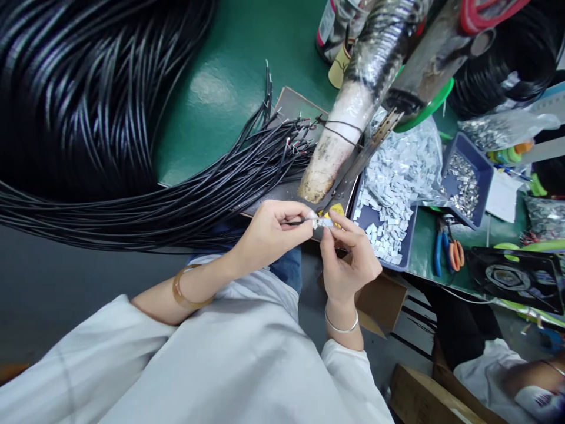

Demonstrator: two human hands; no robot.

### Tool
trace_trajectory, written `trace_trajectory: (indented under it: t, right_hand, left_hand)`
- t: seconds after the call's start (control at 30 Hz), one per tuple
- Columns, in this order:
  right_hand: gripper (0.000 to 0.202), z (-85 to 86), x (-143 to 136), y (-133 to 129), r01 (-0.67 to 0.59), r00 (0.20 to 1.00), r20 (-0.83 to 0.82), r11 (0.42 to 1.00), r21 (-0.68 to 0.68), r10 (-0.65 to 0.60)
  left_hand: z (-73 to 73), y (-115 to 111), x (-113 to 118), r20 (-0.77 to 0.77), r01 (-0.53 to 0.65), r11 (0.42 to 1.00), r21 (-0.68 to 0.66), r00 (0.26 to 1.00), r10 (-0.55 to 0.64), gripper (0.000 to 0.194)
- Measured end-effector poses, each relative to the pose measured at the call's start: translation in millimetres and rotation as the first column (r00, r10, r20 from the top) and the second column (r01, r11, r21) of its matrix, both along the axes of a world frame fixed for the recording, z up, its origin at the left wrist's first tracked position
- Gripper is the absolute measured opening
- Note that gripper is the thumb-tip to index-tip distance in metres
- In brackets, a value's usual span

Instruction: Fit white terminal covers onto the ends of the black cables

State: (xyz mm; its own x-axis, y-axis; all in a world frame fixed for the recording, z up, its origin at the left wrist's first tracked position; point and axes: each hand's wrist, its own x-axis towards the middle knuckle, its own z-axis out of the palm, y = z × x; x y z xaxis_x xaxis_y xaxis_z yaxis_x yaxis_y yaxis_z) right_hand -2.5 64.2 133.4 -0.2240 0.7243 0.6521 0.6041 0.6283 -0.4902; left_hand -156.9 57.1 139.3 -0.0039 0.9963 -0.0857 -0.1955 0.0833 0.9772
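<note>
My left hand [278, 231] pinches the end of a black cable [292, 223] between thumb and fingers. Right beside it, my right hand [348, 250] is closed on a small whitish piece [325, 222] at the cable's tip; whether it is a connector or a tag I cannot make out. Both hands meet just in front of the bench edge, below a fume hose [338, 123]. A thick bundle of black cables [212, 188] with stripped ends lies to the left of the hose. Close to my right hand is a blue tray [410, 235] of small pale pieces [384, 235].
A large coil of black cable [88, 88] covers the left of the green bench [238, 59]. Farther right are a tray of metal parts [483, 203], blue-handled pliers [438, 253], orange-handled scissors [456, 255] and a black fan [514, 277]. Another person's arm [534, 377] shows at lower right.
</note>
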Motion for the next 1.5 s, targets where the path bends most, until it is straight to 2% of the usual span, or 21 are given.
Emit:
trace_trajectory:
  t: [0.17,0.33,0.47,0.57,0.7,0.77,0.83,0.93,1.03,1.27,1.5]
  right_hand:
    - [0.016,0.9,-1.5,4.2,-0.001,1.000,-0.012,1.000,-0.017,0.001]
    - [0.022,3.7,-3.6,4.4,-0.025,0.999,-0.041,1.000,-0.003,0.025]
    - [0.022,1.9,-1.1,2.3,-0.068,0.998,0.004,0.996,0.050,0.068]
    - [0.021,-0.3,0.9,1.0,-0.055,0.998,0.047,0.996,0.072,0.052]
    - [0.023,-2.2,1.0,-0.7,-0.016,1.000,-0.005,0.998,0.067,0.017]
    - [0.022,-2.5,0.6,-1.3,-0.008,0.996,-0.091,1.000,0.015,0.010]
    - [0.017,-2.5,0.7,-1.8,-0.011,0.980,-0.197,0.995,-0.096,-0.008]
    - [0.009,-2.1,1.9,-2.1,-0.046,0.952,-0.304,0.959,-0.281,-0.044]
    - [0.007,-1.6,2.3,-2.7,-0.061,0.944,-0.327,0.946,-0.319,-0.049]
    - [0.011,-0.6,-1.1,-2.0,-0.034,0.971,-0.238,0.990,-0.138,0.001]
    - [0.013,-3.9,-0.3,0.5,-0.055,0.978,-0.209,0.989,-0.135,0.025]
  left_hand:
    - [-1.8,0.6,2.1,-0.035,-0.051,0.999,0.003,0.998,0.052,0.012]
    - [0.7,1.9,2.3,-0.016,-0.052,0.999,0.000,0.999,0.052,0.011]
    - [1.3,3.4,-0.5,0.000,0.001,1.000,-0.030,1.000,-0.001,0.009]
    - [1.2,3.6,-1.9,-0.005,0.038,0.998,-0.048,0.999,-0.038,0.010]
    - [1.9,-0.2,-2.3,-0.041,0.074,0.997,-0.038,0.996,-0.075,0.010]
    - [2.5,-4.0,-3.2,-0.086,0.042,0.999,-0.001,0.995,-0.042,0.007]
    - [3.2,-7.8,-5.4,-0.157,0.021,0.999,0.047,0.987,-0.014,0.010]
    - [3.8,-10.8,-9.5,-0.192,0.112,0.992,0.049,0.976,-0.101,0.024]
    - [3.6,-9.9,-11.2,-0.106,0.189,0.982,0.007,0.977,-0.187,0.026]
    - [3.2,-5.4,-2.9,-0.024,0.058,0.998,0.005,0.998,-0.058,0.015]
    - [0.0,-4.8,-0.8,-0.140,-0.022,0.995,0.097,0.989,0.036,0.015]
